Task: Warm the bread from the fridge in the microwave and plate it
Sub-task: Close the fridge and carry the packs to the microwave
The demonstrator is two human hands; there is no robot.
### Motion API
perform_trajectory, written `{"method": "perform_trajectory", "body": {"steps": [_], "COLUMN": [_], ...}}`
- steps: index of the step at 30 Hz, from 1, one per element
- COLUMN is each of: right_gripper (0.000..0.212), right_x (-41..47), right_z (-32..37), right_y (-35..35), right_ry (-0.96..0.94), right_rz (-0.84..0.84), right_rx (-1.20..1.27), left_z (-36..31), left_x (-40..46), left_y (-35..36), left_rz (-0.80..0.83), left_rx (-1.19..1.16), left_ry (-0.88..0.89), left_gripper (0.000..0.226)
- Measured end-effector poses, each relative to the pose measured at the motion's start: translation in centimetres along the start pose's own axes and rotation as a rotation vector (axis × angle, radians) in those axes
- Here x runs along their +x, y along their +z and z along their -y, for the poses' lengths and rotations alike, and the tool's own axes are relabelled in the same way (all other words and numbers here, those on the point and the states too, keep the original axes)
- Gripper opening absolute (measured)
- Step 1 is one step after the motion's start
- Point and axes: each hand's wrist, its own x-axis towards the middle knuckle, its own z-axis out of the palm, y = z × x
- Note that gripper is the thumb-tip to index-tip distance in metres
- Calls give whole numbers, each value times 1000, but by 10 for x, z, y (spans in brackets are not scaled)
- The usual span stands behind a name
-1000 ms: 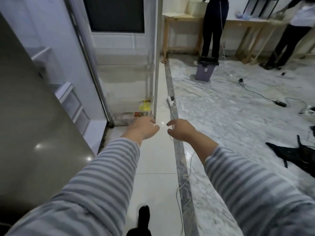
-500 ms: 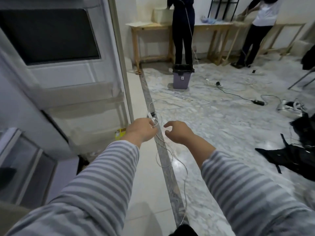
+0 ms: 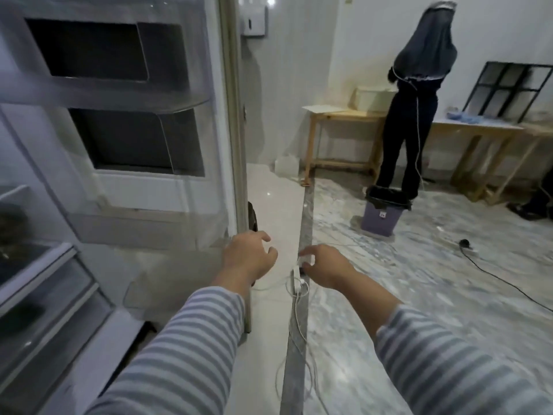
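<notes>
The fridge door (image 3: 149, 163) stands swung open on the left, its clear door shelves facing me. At the far left the fridge interior (image 3: 36, 283) shows glass shelves and drawers; something dark lies on a shelf but I cannot tell what. No bread is recognisable. My left hand (image 3: 247, 259) hovers by the door's outer edge, fingers apart and holding nothing. My right hand (image 3: 326, 266) is beside it over the floor, fingers loosely curled and empty. Both sleeves are grey-striped.
A white cable with a power strip (image 3: 299, 284) runs along the dark floor strip under my hands. A purple bin (image 3: 384, 214) and a standing person (image 3: 414, 109) are ahead at wooden tables (image 3: 341, 118). A black cord (image 3: 502, 280) crosses the marble floor.
The view has lifted from the floor and low door shelves to the upper door shelves. Both hands rose with it, and the left hand's fingers spread apart near the door edge.
</notes>
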Motion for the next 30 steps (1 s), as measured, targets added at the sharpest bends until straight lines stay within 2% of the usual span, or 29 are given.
{"method": "perform_trajectory", "body": {"steps": [7, 16, 19, 24, 27, 30], "right_gripper": [37, 66, 66, 66, 73, 86], "right_x": [93, 191, 218, 251, 268, 281], "right_z": [18, 78, 99, 139, 161, 178], "right_y": [-56, -122, -142, -177, -191, -194], "right_ry": [-311, -713, -844, -1195, -1319, -1467], "right_rz": [-21, -134, -247, -594, -749, -829], "right_rx": [-27, 14, -7, -154, -256, -400], "left_z": [-12, -27, -28, -29, -33, -31], "left_x": [70, 139, 150, 162, 167, 172], "left_y": [-35, -89, -97, -106, -109, -107], "left_rz": [-521, -817, -880, -1059, -1094, -1068], "left_rx": [121, 342, 419, 570, 583, 592], "left_ry": [-51, -90, -131, -197, -314, -485], "left_gripper": [32, 54, 66, 91, 95, 105]}}
